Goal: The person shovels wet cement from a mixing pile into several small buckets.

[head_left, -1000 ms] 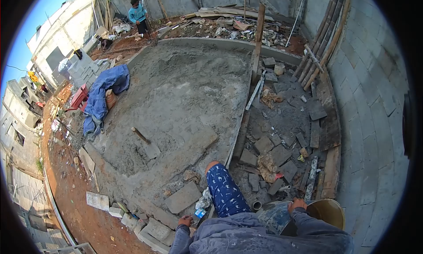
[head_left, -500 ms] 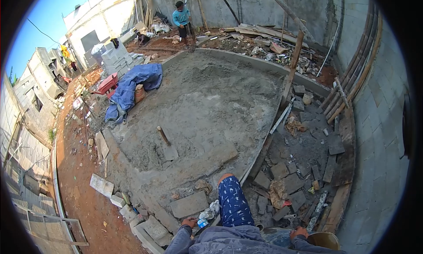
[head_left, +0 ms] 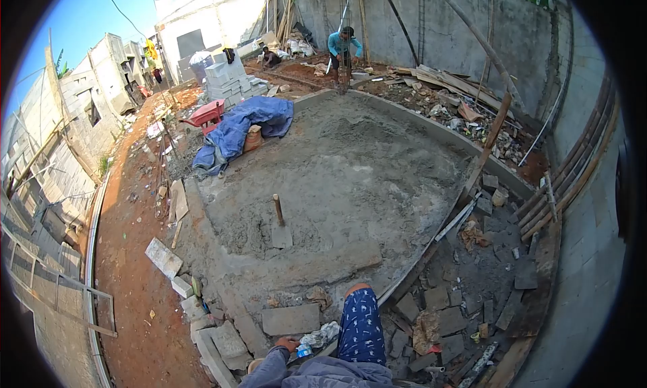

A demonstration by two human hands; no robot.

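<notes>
My left hand (head_left: 288, 344) is low in the view, resting by the front edge of a grey block (head_left: 291, 319). Its fingers look loosely spread, with nothing visible in them. Just right of it lie a small blue-and-white item (head_left: 304, 351) and crumpled clear plastic (head_left: 321, 335). My right hand is out of view. Beyond my knee in blue patterned shorts (head_left: 362, 327), a trowel-like tool (head_left: 280, 225) with an upright wooden handle rests on the wet grey mortar (head_left: 337, 186).
A person in a blue top (head_left: 344, 48) stands at the far corner; another person (head_left: 270, 58) crouches farther left. A blue tarp (head_left: 236, 133) lies by a red wheelbarrow (head_left: 204, 113). Broken blocks (head_left: 437, 298) lie right, bamboo poles (head_left: 573, 166) lean on the wall.
The view has turned left and up, so the scene sits farther right and my right hand has left the frame. The far person in blue now bends with arms out.
</notes>
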